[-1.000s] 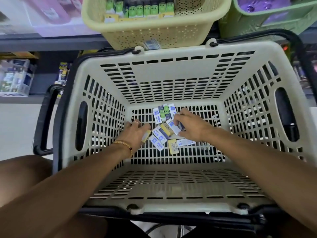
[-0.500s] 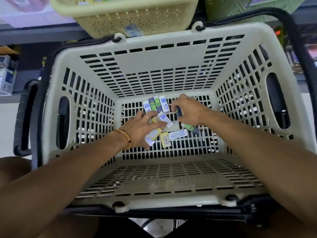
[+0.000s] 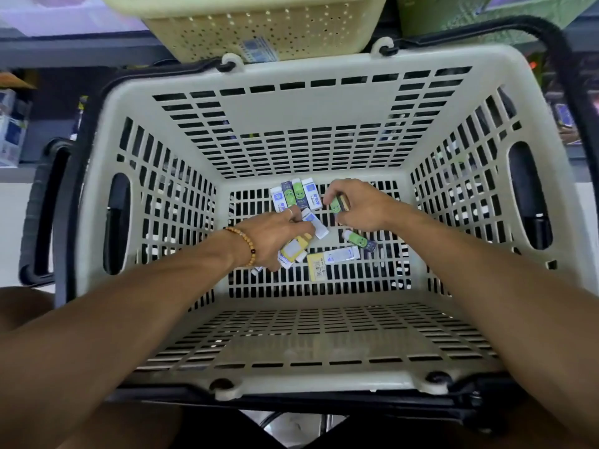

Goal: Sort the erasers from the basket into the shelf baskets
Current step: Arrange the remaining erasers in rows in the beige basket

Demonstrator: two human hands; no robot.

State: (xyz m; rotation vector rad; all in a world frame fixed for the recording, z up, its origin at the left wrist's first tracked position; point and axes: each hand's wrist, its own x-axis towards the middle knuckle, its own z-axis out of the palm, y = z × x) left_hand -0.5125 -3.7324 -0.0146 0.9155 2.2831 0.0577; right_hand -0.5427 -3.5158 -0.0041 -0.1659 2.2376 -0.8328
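Early stage, by look of it: about ten erasers [image 3: 342, 255] loose on floor of cream shopping basket [image 3: 324, 64]. Left hand [image 3: 275, 234] curled round several white-and-yellow ones; right hand [image 3: 363, 207] pinching green-faced eraser [image 3: 337, 205]. Yellow shelf basket [image 3: 259, 30] beyond far rim, contents unseen.

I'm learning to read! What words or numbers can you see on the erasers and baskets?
None can be read for sure.
Blue and white erasers: blue print, too blurred.
Green erasers: a cartoon face, the text too small.
Yellow eraser: a barcode and tiny print, unreadable.
Yellow shelf basket: a blue and white sticker, blurred.
Eraser in the right hand: mostly hidden.
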